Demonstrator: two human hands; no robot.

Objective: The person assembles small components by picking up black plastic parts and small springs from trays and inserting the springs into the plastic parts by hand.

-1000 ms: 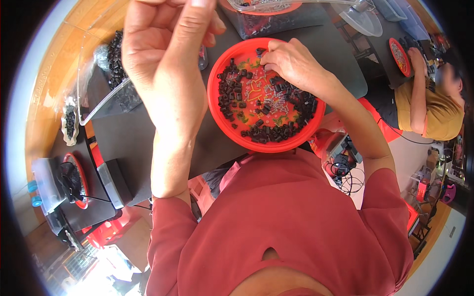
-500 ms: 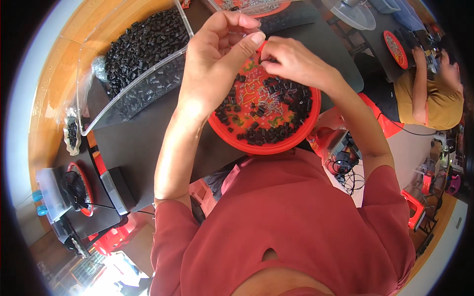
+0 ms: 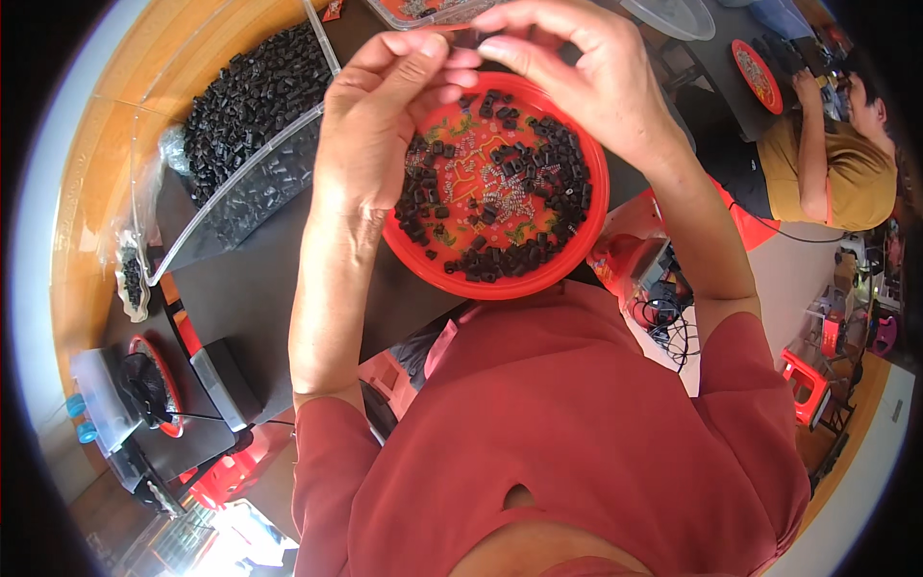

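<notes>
Above the far rim of a round red tray (image 3: 423,266), my two hands meet fingertip to fingertip. My left hand (image 3: 377,115) is closed, its thumb pressed against the fingers; whatever it pinches is too small to make out. From the other side my right hand (image 3: 591,77) has its thumb and fingers around a small black plastic piece (image 3: 466,38), which shows as a dark spot between the hands. Black plastic pieces (image 3: 500,260) lie around the tray's patterned bottom, with small silvery metal parts (image 3: 495,204) scattered in the middle.
A clear bin (image 3: 240,226) full of small black pieces stands at the left on the dark table (image 3: 240,298). Another clear container (image 3: 452,14) with metal parts is beyond my hands. At far right a person (image 3: 832,173) works by another red tray (image 3: 757,77).
My right hand has risen from over the tray to my left fingertips, and its fingers have spread wider. My left hand has shifted slightly left and down. The view has moved a little.
</notes>
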